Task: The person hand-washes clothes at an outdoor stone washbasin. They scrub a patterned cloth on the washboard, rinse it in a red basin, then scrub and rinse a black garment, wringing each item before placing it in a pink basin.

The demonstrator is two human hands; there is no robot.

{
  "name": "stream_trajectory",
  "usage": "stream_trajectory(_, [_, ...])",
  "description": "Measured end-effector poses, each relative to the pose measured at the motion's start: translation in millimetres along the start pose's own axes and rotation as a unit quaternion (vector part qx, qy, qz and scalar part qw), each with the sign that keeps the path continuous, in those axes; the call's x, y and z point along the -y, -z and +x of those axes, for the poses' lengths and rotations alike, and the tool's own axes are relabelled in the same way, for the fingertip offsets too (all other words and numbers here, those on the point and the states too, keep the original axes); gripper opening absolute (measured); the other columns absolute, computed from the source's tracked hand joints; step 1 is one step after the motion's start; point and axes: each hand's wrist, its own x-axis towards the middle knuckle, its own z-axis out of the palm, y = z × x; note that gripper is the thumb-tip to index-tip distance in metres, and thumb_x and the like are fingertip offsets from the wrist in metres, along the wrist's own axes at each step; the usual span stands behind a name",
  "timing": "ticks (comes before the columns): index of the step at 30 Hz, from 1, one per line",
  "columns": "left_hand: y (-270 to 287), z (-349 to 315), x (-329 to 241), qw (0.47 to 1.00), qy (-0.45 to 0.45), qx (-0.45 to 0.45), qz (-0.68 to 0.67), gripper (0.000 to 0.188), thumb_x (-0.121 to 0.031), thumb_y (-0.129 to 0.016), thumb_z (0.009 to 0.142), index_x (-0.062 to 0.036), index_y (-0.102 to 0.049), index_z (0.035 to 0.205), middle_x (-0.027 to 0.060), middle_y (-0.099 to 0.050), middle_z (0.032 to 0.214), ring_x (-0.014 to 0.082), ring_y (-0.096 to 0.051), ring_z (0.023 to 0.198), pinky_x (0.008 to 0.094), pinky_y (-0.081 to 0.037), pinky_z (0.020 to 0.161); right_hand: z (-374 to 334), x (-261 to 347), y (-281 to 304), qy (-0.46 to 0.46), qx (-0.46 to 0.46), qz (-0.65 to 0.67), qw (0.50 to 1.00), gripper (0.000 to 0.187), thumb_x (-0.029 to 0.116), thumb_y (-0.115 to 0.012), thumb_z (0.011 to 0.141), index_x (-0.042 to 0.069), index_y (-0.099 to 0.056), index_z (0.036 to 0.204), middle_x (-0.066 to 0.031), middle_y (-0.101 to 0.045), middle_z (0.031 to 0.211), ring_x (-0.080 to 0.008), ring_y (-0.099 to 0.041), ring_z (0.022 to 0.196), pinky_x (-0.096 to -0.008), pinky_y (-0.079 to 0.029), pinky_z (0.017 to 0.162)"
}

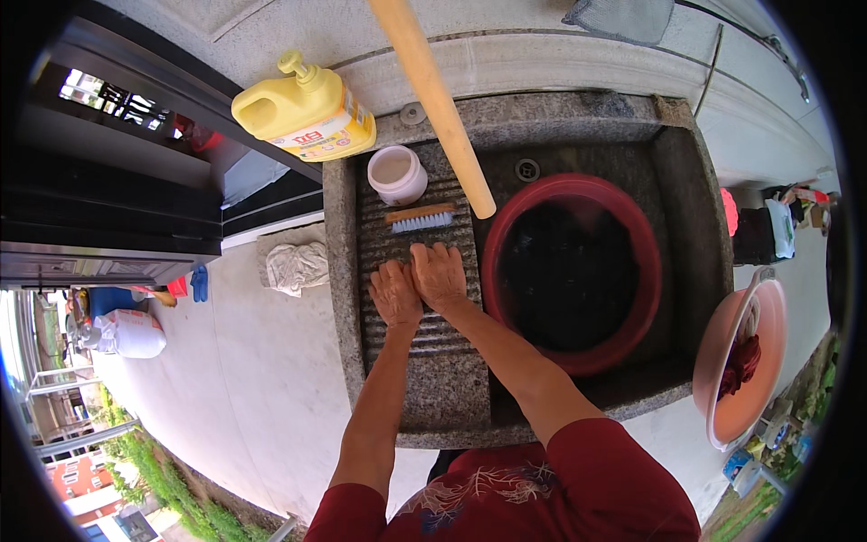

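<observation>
"Two bare hands are sitting side by side on the ribbed stone washboard (442, 337), aren't they?"

"Yes. The left hand (396, 294) is lying just beside the right hand (439, 277), and they appear to be touching along their inner edges. Both are showing their backs, with the fingers bending downward."

"Are they gripping anything?"

"I cannot tell. The palms are facing away, so whatever may be lying beneath them is staying hidden."

"Where is the washboard itself?"

"It is filling the left side of the granite sink (344, 289). Just beyond the fingertips, a wooden-backed scrub brush (420, 217) is lying across the ridges, bristles facing the hands. Behind it, a round pale plastic tub (397, 175) is standing near the back corner."

"And to the right?"

"A red plastic basin (578, 185) is standing in the sink's deep part, holding something very dark; I cannot make out what. A pale wooden pole (440, 117) is slanting down from above, ending near the basin's rim. Back left, a yellow pump jug (302, 113) is standing by the sink's corner."
</observation>
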Motion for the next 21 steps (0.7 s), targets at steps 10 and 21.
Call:
stream_trajectory(10, [35, 12, -9, 0.993, -0.076, -0.039, -0.082, 0.014, -0.021, -0.053, 0.094, -0.0079, -0.048, 0.091, 0.0099, -0.048, 0.087, 0.0271, -0.045, 0.081, 0.0443, -0.032, 0.074, -27, 8, 9, 0.003, 0.086, -0.031, 0.996, 0.019, 0.011, -0.062, 0.080, 0.008, -0.052, 0.096, -0.0081, -0.057, 0.064, -0.0219, -0.054, 0.056, -0.0372, -0.039, 0.055])
stream_trajectory(21, [39, -63, -10, 0.974, -0.097, 0.051, -0.200, 0.039, -0.033, -0.070, 0.082, -0.0089, -0.047, 0.102, 0.0088, -0.050, 0.088, 0.0298, -0.049, 0.087, 0.0441, -0.034, 0.076, -86, 30, 21, -0.090, 0.036, 0.058, 0.994, 0.010, 0.014, -0.058, 0.086, 0.007, -0.052, 0.091, -0.0088, -0.060, 0.062, -0.0244, -0.056, 0.051, -0.0380, -0.043, 0.047])
